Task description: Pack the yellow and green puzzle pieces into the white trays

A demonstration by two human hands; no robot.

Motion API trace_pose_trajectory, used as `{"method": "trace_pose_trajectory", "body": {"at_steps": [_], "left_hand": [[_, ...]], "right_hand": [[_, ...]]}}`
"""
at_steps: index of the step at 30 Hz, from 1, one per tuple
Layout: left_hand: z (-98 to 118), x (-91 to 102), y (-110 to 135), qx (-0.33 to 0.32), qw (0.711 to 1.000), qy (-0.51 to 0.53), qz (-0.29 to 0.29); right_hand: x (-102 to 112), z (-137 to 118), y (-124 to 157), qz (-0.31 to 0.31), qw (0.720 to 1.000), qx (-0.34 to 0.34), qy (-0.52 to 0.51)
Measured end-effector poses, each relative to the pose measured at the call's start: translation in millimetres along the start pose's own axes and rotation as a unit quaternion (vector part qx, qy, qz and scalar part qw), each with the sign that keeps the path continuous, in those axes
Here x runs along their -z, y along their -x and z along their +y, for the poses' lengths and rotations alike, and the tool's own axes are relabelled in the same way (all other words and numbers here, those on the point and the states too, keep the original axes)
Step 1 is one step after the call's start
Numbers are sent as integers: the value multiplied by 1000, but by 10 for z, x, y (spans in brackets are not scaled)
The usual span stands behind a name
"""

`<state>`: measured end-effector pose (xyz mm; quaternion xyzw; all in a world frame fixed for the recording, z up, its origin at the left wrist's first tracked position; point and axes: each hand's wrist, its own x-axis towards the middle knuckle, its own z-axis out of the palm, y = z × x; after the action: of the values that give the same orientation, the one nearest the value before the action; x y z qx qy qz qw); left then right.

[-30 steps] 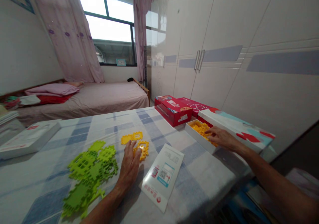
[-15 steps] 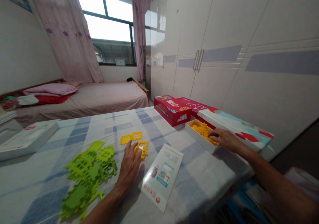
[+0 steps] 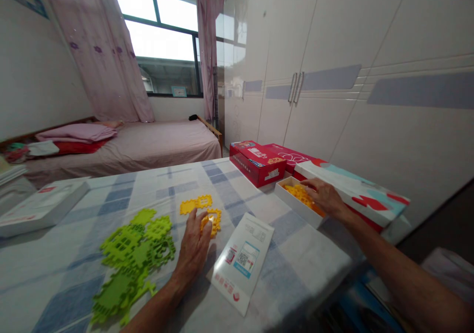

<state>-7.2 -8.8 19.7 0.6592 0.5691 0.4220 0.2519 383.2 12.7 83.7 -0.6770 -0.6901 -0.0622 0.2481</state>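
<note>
The loosely spread left hand (image 3: 194, 241) rests by yellow pieces (image 3: 188, 206) on the desk (image 3: 148, 188), perhaps keeping them apart from green pieces (image 3: 120, 241). The right hand (image 3: 325, 196) curls into the white box (image 3: 296, 208) holding more; its grip cannot be told.

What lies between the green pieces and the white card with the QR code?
In the head view, the left hand and its forearm lie between the green pieces and the white card.
</note>
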Motion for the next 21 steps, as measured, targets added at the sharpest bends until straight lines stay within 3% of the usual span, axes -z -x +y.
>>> {"method": "trace_pose_trajectory", "body": {"at_steps": [5, 10, 15, 21], "left_hand": [[25, 15, 8, 0, 1000, -5, -8], [7, 10, 1, -10, 1000, -1, 0], [-36, -11, -5, -11, 1000, -5, 7], [-38, -11, 3, -10, 1000, 6, 8]], "right_hand": [[-19, 122, 15, -66, 996, 49, 17], [39, 107, 13, -28, 999, -5, 34], [-18, -32, -13, -66, 991, -47, 110], [38, -78, -45, 25, 981, -112, 158]]}}
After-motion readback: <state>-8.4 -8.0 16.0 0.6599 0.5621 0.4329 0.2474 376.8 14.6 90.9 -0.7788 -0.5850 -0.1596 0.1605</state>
